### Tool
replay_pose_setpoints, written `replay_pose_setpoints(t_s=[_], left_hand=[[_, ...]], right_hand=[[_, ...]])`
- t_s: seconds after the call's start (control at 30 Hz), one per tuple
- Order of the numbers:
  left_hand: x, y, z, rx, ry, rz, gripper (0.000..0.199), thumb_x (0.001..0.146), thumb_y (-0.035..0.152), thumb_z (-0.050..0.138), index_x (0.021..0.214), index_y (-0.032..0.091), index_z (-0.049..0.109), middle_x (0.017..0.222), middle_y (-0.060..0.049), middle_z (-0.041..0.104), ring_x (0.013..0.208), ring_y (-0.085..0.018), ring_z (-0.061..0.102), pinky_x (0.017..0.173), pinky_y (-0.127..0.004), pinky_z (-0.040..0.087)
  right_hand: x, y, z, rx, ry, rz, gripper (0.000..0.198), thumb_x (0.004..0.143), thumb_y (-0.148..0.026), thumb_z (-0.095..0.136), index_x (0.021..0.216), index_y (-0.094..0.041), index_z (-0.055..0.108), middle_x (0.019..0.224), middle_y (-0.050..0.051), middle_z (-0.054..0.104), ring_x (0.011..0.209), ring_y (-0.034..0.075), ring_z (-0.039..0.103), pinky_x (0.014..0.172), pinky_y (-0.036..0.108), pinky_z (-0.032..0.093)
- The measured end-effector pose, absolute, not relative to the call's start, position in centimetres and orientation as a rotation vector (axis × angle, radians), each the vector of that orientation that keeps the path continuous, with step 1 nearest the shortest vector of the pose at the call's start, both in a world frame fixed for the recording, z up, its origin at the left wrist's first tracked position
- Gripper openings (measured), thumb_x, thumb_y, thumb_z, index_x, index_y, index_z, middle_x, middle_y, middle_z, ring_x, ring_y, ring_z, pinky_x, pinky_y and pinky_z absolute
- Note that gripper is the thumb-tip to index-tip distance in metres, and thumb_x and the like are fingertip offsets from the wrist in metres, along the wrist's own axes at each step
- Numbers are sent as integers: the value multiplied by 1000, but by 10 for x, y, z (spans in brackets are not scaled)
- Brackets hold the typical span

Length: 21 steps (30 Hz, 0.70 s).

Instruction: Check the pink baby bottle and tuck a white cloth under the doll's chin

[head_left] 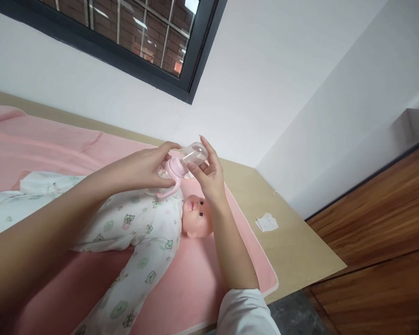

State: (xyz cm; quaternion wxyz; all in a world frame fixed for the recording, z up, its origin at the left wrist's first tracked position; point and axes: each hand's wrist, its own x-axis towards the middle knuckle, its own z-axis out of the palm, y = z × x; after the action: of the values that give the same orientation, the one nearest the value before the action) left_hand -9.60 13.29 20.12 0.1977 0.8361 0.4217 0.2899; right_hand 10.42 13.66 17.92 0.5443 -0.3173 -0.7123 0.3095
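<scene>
A baby bottle with a pink collar and pink handles is held tilted above a doll. My left hand is closed round the bottle's body on the left. Thumb and fingers of my right hand grip the clear dome-shaped cap at its upper right end. Whether the cap is seated on the collar or slightly apart, I cannot tell. The doll lies on its back in white clothes printed with green animals, its head under my right wrist. My forearm hides part of its body.
A pink mat lies under the doll on a wooden tabletop. A crumpled white tissue rests to the right, near a small thin white piece. A wall with a dark-framed window rises behind; wooden panels stand right.
</scene>
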Motion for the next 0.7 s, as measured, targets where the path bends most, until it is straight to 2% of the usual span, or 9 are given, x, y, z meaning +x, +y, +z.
replay_pose_setpoints(t_s=[0.27,0.4,0.53,0.6,0.7], left_hand=[[-96,135,200,2326,1228,903,93,70,49,68,152,30,29,116,-9,66,99,-31,66,80,-38,50],[-95,130,206,2232,1245,957,94,67,50,72,150,33,33,115,-8,67,101,-32,67,81,-39,52],[-97,127,212,2099,1214,1038,99,61,48,76,150,33,36,112,-6,70,102,-32,68,85,-38,54],[-97,126,213,2070,1199,1072,101,59,47,77,150,34,36,109,-5,72,102,-31,68,87,-37,55],[-97,127,212,2057,1199,1099,100,58,48,78,149,34,39,109,-5,73,103,-31,69,90,-38,54]], right_hand=[[101,141,170,-752,-1735,704,80,82,-66,65,148,-35,32,150,7,43,126,23,57,108,45,51],[104,141,174,-740,-1795,710,80,84,-70,59,151,-35,31,155,6,39,133,24,52,109,45,50],[114,143,180,-701,-1858,787,73,93,-71,40,156,-39,22,160,1,33,142,26,42,111,50,47],[120,145,180,-705,-1904,818,76,92,-69,42,157,-42,15,162,-1,28,142,26,42,110,51,48],[126,146,179,-723,-1988,845,94,87,-62,61,158,-45,3,165,0,20,137,26,47,109,49,49]])
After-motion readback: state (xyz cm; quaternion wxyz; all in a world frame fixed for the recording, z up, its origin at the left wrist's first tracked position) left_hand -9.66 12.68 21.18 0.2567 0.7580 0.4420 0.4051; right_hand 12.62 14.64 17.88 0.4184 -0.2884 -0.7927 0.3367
